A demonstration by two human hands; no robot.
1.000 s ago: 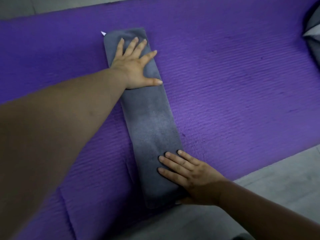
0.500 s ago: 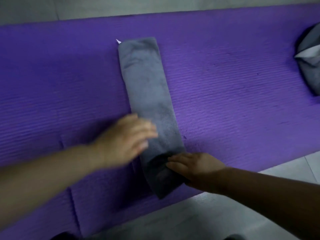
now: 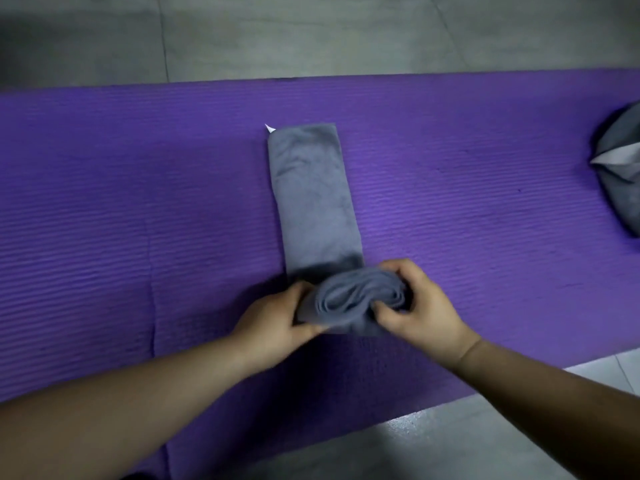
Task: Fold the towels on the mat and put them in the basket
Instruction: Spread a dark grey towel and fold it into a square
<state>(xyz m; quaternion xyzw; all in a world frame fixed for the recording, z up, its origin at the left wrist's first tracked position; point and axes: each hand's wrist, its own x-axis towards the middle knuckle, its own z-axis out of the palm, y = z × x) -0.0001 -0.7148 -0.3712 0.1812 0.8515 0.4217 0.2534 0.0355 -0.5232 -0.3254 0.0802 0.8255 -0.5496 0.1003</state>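
- The grey towel lies as a long narrow strip across the purple mat, its far end pointing away from the person, with a small white tag sticking out at the far left corner; a second ago both hands were spread flat on it, the left at the far end and the right at the near end, smoothing it down
- Since then the left hand has come back to the near end and joined the right hand; both are now curled round that end, thumbs toward the person and fingers over the top, gripping cloth
- Between them the near end is no longer flat; it is turned up into a loose roll whose coiled layers face the camera; the rest of the strip stays flat on the mat beyond it
- My reading: the pressing-flat step is over and the final compacting has begun, as a roll rather than a flat fold; only a small part of the length is taken up, so most of the rolling is still to do
- A second grey towel sits bunched at the right edge of the mat, seemingly still to be handled; the basket is not in view, so the drop-off cannot be judged yet
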